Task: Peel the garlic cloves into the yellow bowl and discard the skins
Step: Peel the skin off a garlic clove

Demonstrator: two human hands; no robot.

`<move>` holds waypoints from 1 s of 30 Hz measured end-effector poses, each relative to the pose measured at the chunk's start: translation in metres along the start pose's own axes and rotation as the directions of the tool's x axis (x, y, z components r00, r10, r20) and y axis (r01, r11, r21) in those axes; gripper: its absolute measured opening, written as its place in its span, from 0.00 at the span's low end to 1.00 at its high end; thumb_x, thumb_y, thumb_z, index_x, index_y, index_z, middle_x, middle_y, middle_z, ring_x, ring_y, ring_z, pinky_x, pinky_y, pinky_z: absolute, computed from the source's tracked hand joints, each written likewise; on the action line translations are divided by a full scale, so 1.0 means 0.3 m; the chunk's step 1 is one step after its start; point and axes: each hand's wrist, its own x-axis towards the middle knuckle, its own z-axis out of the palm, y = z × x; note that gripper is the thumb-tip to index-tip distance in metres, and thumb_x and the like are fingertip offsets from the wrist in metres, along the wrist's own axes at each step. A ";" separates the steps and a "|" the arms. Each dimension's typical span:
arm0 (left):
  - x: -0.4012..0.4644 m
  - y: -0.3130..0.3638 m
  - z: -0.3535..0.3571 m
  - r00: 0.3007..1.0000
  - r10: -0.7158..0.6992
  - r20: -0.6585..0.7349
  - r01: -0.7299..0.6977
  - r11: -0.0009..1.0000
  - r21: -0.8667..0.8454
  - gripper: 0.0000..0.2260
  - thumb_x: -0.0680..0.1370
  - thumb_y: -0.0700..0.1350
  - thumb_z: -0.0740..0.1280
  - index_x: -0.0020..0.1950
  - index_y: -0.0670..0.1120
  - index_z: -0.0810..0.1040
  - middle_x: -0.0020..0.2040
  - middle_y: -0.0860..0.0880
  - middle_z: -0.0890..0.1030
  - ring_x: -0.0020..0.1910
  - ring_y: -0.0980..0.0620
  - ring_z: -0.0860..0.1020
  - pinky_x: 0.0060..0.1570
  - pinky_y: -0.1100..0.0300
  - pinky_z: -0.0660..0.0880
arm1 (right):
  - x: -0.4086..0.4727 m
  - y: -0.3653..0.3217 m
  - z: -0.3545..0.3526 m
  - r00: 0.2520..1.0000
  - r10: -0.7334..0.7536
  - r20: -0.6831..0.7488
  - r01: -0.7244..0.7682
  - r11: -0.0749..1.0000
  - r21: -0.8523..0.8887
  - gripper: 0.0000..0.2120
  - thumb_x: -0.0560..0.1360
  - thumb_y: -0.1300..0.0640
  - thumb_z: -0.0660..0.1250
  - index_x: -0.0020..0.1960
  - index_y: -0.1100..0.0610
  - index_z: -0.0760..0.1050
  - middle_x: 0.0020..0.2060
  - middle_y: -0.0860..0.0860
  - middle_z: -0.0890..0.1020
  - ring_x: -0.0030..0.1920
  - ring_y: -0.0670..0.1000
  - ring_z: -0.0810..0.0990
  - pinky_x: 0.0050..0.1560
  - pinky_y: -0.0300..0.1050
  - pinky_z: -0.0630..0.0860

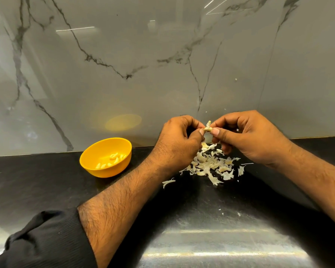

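A small garlic clove [208, 128] with skin partly on is pinched between both hands above the black counter. My left hand [177, 140] holds it from the left with thumb and fingers curled. My right hand [248, 136] pinches it from the right, thumb under the clove. Directly below the hands lies a pile of pale garlic skins [213, 165], with what look like cloves mixed in. The yellow bowl [91, 157] stands to the left of the hands and holds several peeled cloves [112, 160].
The black counter [46, 182] runs along a grey marble wall [162, 64] just behind the hands. A loose skin scrap [167, 182] lies in front of the pile. Tiny skin bits [230, 212] dot the glossy front of the counter.
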 end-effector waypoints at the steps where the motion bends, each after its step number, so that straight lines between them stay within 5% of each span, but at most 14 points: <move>1: -0.001 0.002 0.001 1.000 0.005 -0.008 -0.005 1.000 0.021 0.04 0.84 0.41 0.68 0.52 0.46 0.82 0.41 0.49 0.85 0.39 0.51 0.85 0.39 0.54 0.84 | -0.003 -0.004 0.000 0.999 -0.039 -0.009 0.038 0.996 -0.077 0.05 0.80 0.53 0.71 0.53 0.50 0.85 0.39 0.48 0.87 0.36 0.48 0.85 0.40 0.46 0.85; 4: -0.002 0.005 0.002 0.999 0.008 -0.039 -0.005 0.998 0.064 0.04 0.83 0.42 0.69 0.50 0.47 0.83 0.41 0.47 0.85 0.41 0.45 0.85 0.41 0.46 0.86 | -0.018 -0.017 0.006 0.983 -0.181 -0.019 0.165 0.928 -0.334 0.05 0.81 0.51 0.71 0.54 0.47 0.85 0.37 0.42 0.85 0.39 0.42 0.84 0.39 0.38 0.82; 11: -0.007 0.017 0.005 0.998 -0.034 -0.058 0.038 0.997 0.061 0.04 0.80 0.40 0.69 0.46 0.45 0.83 0.39 0.45 0.85 0.36 0.47 0.83 0.40 0.47 0.86 | -0.021 -0.031 0.020 0.936 -0.352 0.001 0.294 0.779 -0.553 0.08 0.81 0.51 0.71 0.58 0.51 0.85 0.43 0.42 0.84 0.44 0.41 0.82 0.47 0.44 0.84; 17: -0.007 0.002 0.002 0.979 -0.190 0.069 0.202 0.900 -0.386 0.07 0.83 0.35 0.67 0.53 0.32 0.82 0.37 0.45 0.81 0.32 0.53 0.78 0.31 0.62 0.76 | -0.028 -0.030 0.018 0.959 -0.250 -0.130 0.204 0.934 -0.292 0.06 0.79 0.54 0.73 0.54 0.47 0.87 0.38 0.44 0.87 0.37 0.46 0.85 0.38 0.45 0.84; 26: 0.003 0.019 0.006 0.959 -0.211 0.188 0.282 0.683 -0.673 0.07 0.83 0.33 0.64 0.52 0.35 0.82 0.37 0.45 0.78 0.34 0.53 0.76 0.30 0.64 0.73 | -0.025 -0.022 0.017 0.967 -0.193 -0.168 0.203 0.978 0.040 0.07 0.78 0.56 0.74 0.56 0.51 0.86 0.42 0.49 0.89 0.40 0.52 0.89 0.46 0.50 0.87; 30: 0.001 0.009 0.004 0.973 -0.201 0.110 0.226 0.771 -0.595 0.06 0.83 0.35 0.67 0.51 0.35 0.82 0.37 0.45 0.79 0.32 0.53 0.76 0.29 0.64 0.73 | -0.037 -0.027 0.043 0.929 -0.320 -0.188 0.292 0.943 -0.163 0.07 0.79 0.57 0.75 0.56 0.52 0.87 0.41 0.45 0.88 0.39 0.48 0.87 0.40 0.44 0.86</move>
